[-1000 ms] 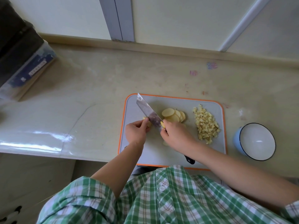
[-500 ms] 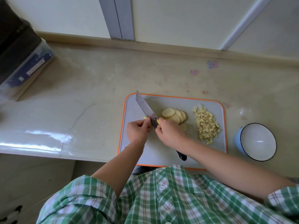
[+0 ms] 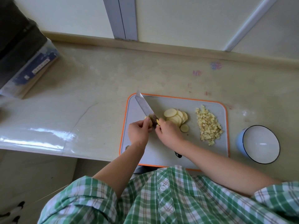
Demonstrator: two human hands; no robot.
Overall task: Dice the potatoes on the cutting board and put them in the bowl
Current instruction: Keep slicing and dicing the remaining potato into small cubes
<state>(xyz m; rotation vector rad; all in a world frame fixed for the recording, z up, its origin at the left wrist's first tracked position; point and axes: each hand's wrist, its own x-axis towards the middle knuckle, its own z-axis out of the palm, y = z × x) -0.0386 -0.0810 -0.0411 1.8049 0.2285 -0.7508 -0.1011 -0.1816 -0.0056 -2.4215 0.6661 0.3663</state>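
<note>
**Cutting down the small potato chunk**

Potato chunk (image 3: 147,118) looks small and firm, probably wet and slippery; I'd hold it from the top, fingertips tucked. My left hand (image 3: 139,132) is curled, fingers pinching it at the left of the cutting board (image 3: 161,147). Right hand (image 3: 168,131) wraps the knife (image 3: 144,105) close to the blade. Slices (image 3: 176,117) and dice (image 3: 207,125) lie mid-board, bowl (image 3: 260,143) just right of it

Beige countertop (image 3: 97,81), clear plastic box (image 3: 30,70) at its left end, grey wall strip (image 3: 123,18), coloured smudges (image 3: 216,65) toward the back
</note>
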